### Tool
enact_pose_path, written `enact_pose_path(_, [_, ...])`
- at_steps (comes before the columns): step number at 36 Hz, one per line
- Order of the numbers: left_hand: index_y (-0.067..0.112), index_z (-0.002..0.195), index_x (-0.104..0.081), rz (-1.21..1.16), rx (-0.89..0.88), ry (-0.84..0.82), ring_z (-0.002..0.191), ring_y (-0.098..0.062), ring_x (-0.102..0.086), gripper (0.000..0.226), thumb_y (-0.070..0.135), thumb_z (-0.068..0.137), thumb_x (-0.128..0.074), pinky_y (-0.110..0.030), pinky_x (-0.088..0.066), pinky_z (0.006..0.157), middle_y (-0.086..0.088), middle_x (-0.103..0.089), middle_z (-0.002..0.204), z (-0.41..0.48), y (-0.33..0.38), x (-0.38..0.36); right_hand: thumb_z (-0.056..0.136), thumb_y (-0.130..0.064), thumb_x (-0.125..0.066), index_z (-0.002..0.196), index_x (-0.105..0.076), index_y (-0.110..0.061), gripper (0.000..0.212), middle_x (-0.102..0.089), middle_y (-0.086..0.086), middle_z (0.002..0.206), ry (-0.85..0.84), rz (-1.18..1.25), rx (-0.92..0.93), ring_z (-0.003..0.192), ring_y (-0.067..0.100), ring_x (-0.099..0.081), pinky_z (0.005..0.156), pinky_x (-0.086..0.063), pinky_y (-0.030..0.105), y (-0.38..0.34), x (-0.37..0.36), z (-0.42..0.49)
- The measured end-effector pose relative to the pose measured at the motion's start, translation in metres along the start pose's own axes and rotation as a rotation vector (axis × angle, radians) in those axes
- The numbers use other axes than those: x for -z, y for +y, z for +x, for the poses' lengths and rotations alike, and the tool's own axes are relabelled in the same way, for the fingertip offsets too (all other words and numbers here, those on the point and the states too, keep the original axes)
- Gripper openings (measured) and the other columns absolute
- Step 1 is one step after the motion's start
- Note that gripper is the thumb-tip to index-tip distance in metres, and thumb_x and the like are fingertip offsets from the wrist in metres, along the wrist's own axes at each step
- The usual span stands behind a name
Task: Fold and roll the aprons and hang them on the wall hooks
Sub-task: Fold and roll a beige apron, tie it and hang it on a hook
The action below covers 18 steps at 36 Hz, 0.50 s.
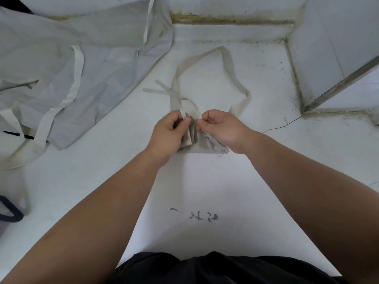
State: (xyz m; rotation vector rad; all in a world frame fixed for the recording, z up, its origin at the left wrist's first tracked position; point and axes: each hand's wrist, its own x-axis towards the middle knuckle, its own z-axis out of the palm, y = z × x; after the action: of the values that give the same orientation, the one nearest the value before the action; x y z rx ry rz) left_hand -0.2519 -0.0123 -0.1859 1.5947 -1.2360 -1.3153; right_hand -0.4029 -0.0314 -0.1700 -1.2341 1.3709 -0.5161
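Note:
A rolled grey apron [202, 145] lies on the white counter [205, 181] in the middle of the view, mostly under my hands. Its cream neck loop [229, 64] stretches away towards the wall. Two thin tie ends [162, 90] stick out to the upper left. My left hand [169, 132] pinches a cream tie strap above the roll. My right hand [221, 128] pinches the strap just beside it, fingertips almost touching the left hand. The wall hooks are not in view.
Another grey apron [67, 74] with cream straps lies spread out over the left of the counter. Tiled walls rise at the back and right, with a grimy seam [231, 20] and a metal-edged corner [336, 89]. A dark strap [12, 210] shows at the left edge.

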Motion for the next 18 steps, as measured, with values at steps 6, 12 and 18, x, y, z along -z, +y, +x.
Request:
enact_pose_path(6, [0.013, 0.092, -0.067, -0.036, 0.056, -0.046, 0.066, 0.004, -0.057, 0.019, 0.016, 0.099, -0.049, -0.011, -0.043, 0.067, 0.017, -0.065, 0.068, 0.0, 0.004, -0.001, 0.097, -0.018, -0.053, 0.078, -0.057, -0.018, 0.02, -0.064, -0.002, 0.08, 0.027, 0.155, 0.004, 0.085, 0.01, -0.06, 0.08, -0.046, 0.015, 0.003, -0.005, -0.002])
enact_pose_path(12, [0.014, 0.074, -0.07, 0.083, 0.101, -0.119, 0.059, -0.012, -0.054, 0.025, 0.013, 0.091, -0.052, -0.023, -0.044, 0.061, 0.0, -0.062, 0.062, 0.002, 0.01, 0.0, 0.094, -0.024, -0.057, 0.076, -0.064, -0.023, 0.019, -0.059, -0.012, 0.069, -0.035, 0.03, 0.008, 0.071, 0.003, -0.052, 0.067, -0.042, 0.011, 0.004, -0.006, -0.006])
enact_pose_path(18, [0.016, 0.061, -0.068, 0.007, 0.145, -0.209, 0.068, -0.011, -0.059, 0.035, 0.031, 0.092, -0.058, -0.023, -0.043, 0.074, -0.006, -0.067, 0.069, 0.002, 0.013, 0.008, 0.09, -0.024, -0.064, 0.076, -0.07, -0.006, 0.023, -0.06, -0.007, 0.065, -0.008, -0.001, -0.044, 0.066, 0.003, -0.053, 0.064, -0.04, 0.009, 0.001, -0.005, -0.003])
